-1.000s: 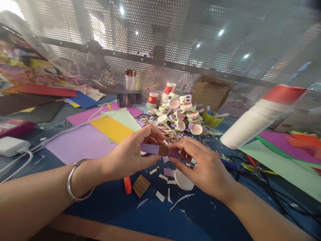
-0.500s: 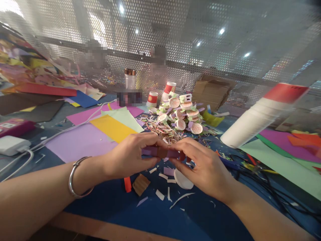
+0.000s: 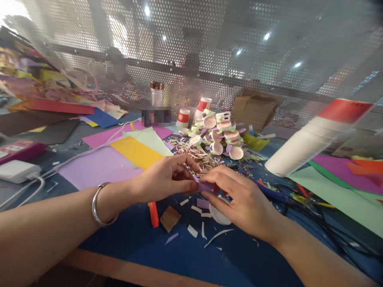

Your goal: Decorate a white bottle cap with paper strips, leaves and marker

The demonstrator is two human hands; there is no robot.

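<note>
Purple paper strip (image 3: 206,186) pinched at the fingertips of the nearly closed right grip (image 3: 239,191), left grip (image 3: 163,179) curled by its other end, whether clasping it unclear, white disc (image 3: 220,215) partly behind the right grip, cardboard piece (image 3: 170,218) below the left

I watched through one head-worn camera, above and behind the fingers (image 3: 220,178), facing forward and down, near enough to catch both forearms (image 3: 68,211), mesh screen (image 3: 209,48) beyond them.
</note>
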